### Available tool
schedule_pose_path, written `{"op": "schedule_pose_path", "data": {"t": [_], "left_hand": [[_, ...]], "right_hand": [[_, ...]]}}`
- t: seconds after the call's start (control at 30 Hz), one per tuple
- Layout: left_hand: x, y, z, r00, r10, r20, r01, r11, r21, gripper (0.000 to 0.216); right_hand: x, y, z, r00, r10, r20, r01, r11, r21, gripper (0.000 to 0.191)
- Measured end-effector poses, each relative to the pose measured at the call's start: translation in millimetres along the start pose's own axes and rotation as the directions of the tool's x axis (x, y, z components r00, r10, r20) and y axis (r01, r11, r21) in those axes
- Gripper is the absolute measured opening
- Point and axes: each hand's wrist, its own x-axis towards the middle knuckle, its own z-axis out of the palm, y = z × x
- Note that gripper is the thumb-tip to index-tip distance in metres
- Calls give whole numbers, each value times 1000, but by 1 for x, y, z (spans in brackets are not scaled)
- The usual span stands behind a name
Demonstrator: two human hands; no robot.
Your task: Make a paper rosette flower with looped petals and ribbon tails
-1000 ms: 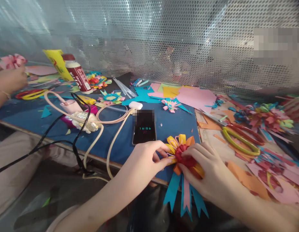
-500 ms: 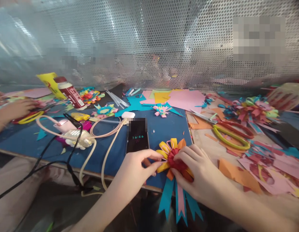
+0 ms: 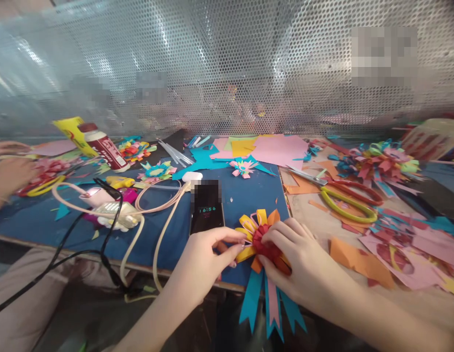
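Observation:
A paper flower rosette (image 3: 262,239) lies at the table's front edge, with a red pleated middle, yellow and orange looped petals, and blue and pink ribbon tails hanging over the edge. From the left, my left hand (image 3: 215,249) pinches a yellow petal loop between thumb and fingers. My right hand (image 3: 296,254) is closed over the flower's right side, fingertips on the red middle and thumb below it; its palm hides the petals there. Just behind my left hand lies a phone (image 3: 207,210) showing 16:56.
Red-and-yellow-handled scissors (image 3: 349,200) lie at right among paper scraps (image 3: 362,261). Stacked coloured paper (image 3: 280,149) and smaller paper flowers sit behind. Cables (image 3: 161,244), a power strip (image 3: 118,215) and a tilted coffee bottle (image 3: 105,148) are at left, near another person's hand (image 3: 14,173).
Both hands keep their hold on the flower, almost unmoved. The view has shifted slightly. At far left, the other person's hands have moved left a little, showing more of a red-pink paper piece.

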Motion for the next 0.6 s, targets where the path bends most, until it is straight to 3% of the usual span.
{"op": "schedule_pose_path", "data": {"t": [0.13,0.6], "left_hand": [[-1,0,-3,999,16,-30,-17,999,-33,27],[3,7,1,986,145,-84,-133,981,138,8]], "right_hand": [[-1,1,-1,1000,6,-1,-6,1000,-5,7],[-1,0,0,1000,4,-24,-4,1000,3,7]]}}
